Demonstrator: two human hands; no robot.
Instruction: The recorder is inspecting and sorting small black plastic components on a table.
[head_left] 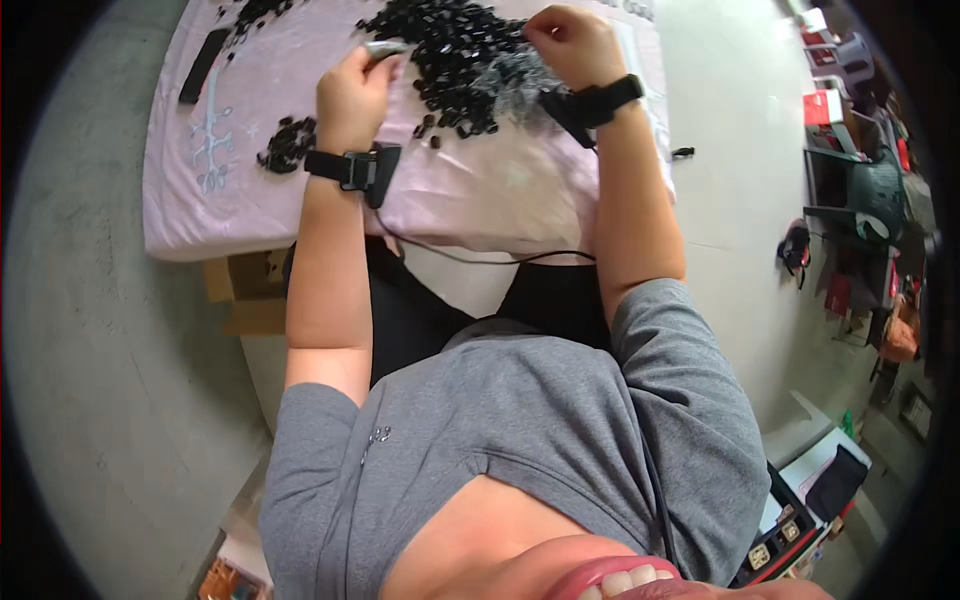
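The left hand [354,97] pinches a small shiny grey piece [386,47] at its far end, long axis crosswise, pointing rightward; beside heaped glossy black pieces [440,50], the right hand [582,48] curls, contents unclear.

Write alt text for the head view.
A person's left hand pinches a small greyish item beside a large pile of small black pieces on a pink cloth. The right hand is at the pile's right edge.
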